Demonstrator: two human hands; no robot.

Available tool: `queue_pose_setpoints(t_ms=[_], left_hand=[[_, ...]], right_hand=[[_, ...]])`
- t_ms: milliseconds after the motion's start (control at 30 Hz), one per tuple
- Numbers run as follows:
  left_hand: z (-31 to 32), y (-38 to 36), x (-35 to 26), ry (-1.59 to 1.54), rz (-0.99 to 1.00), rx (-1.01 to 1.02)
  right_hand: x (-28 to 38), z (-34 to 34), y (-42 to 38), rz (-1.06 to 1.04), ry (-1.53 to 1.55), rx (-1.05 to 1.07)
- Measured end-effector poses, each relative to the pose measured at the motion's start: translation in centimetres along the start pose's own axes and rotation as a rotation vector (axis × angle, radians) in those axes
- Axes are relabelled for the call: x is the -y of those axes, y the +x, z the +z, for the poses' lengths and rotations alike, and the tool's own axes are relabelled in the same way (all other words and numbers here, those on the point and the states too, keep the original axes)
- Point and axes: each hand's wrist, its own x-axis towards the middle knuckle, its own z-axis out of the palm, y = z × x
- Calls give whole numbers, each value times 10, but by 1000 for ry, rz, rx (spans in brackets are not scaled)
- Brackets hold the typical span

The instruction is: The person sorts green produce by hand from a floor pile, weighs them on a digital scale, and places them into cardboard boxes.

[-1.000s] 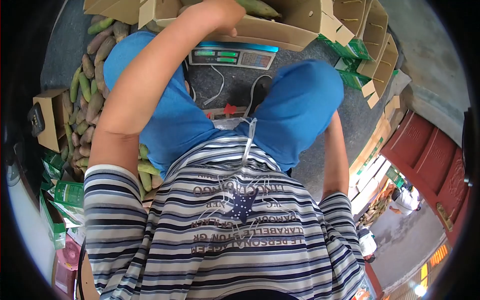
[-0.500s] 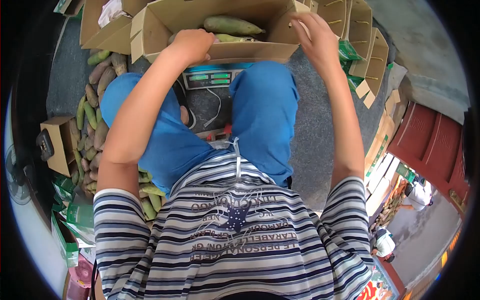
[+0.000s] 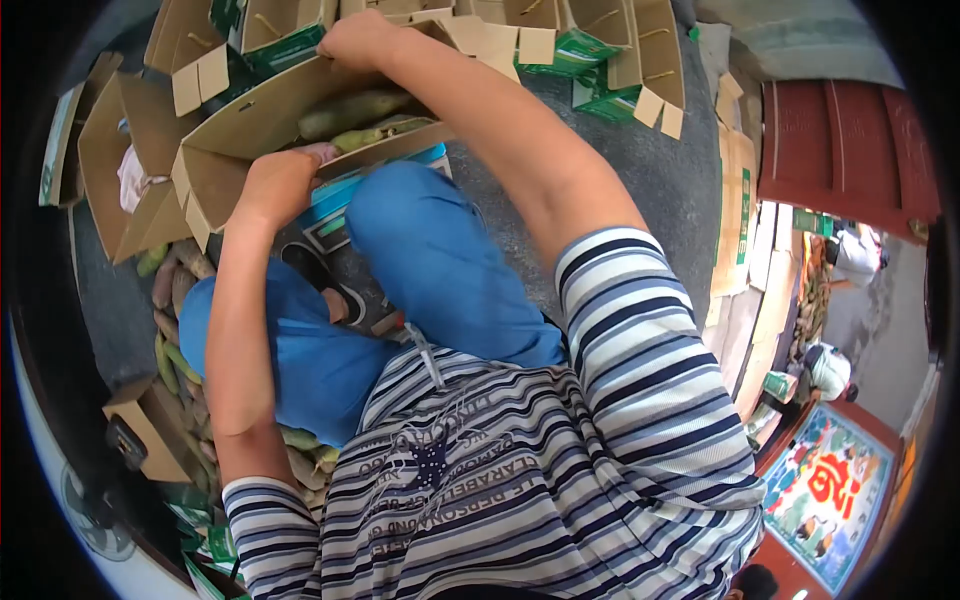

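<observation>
An open cardboard box (image 3: pixel 228 124) stands over the blue-topped digital scale (image 3: pixel 330 205), in front of my knees. Inside lie a thick green elongated vegetable (image 3: pixel 350 114) and a paler green one (image 3: pixel 358 140). My left hand (image 3: pixel 278 187) is closed on the near wall of the box, its fingers over the rim beside a pinkish vegetable end. Across the box, my right hand (image 3: pixel 355 42) is closed on the far rim, with its fingertips partly hidden. Most of the scale is hidden by the box and my knee.
Several open green-and-brown cartons (image 3: pixel 600 60) stand beyond the box. Another open box (image 3: pixel 130 170) with pink cloth is at the left. A pile of elongated vegetables (image 3: pixel 170 290) lies beside my left leg. Flattened cardboard (image 3: pixel 735 200) and people farther off are at the right.
The view has turned and the box appears farther left and tilted. My right hand has gone from the box's right end to its far rim. My left hand stays at the near wall.
</observation>
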Motion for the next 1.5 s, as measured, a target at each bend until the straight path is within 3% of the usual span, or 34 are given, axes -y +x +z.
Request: queue_pose_setpoints(t_ms=[133,167,200,300,333,367,400,533,633,667,733,800,900,1000,1033,1067,1100,1167,1300,1333,1367,1467,1500], left_hand=[[-17,11,-17,-39,228,-192],[-14,26,-16,170,198,-57],[-15,32,-28,160,282,-123],[-17,58,-96,225,519,-333],[-5,69,-128,323,505,-258],[7,71,-163,352,530,-315],[22,67,-218,530,654,-298],[-3,32,-273,60,933,-396],[-32,13,-242,-119,888,-488],[-39,8,-224,-189,863,-507],[-48,-6,-182,-240,598,-351],[-51,-12,-135,-380,386,-351],[-52,-8,-76,-358,243,-531],[-39,-3,-42,-363,115,-539],[-32,-1,-35,-387,85,-503],[-22,1,-29,-413,54,-461],[-11,5,-24,-365,22,-431],[2,13,-23,-201,37,-348],[6,17,-29,-137,78,-340],[5,18,-30,-135,73,-331],[5,17,-29,-125,72,-308],[6,12,-26,-93,90,-313],[6,11,-26,-94,65,-287]], right_hand=[[-49,-13,-76,13,56,5],[-62,-7,-100,64,41,20],[-70,-3,-130,126,75,1],[-87,7,-240,317,154,-35],[-83,5,-281,386,200,-40],[-78,10,-322,491,260,-49],[-59,13,-397,670,355,-80],[-4,74,-552,1014,405,-64],[45,151,-647,1385,314,31],[60,160,-687,1502,390,-122],[85,177,-742,1630,427,-101],[95,180,-767,1859,328,29],[96,206,-821,1918,429,37],[57,195,-826,2038,277,156],[35,159,-787,2083,145,11],[14,121,-740,1964,23,-132],[-18,128,-729,1734,-121,-316],[-85,110,-657,1419,50,-532],[-145,61,-465,1006,-82,-396],[-152,46,-425,983,-58,-268],[-179,73,-405,896,-160,-338],[-229,105,-355,951,-219,-382],[-238,109,-346,1065,-121,-291]])
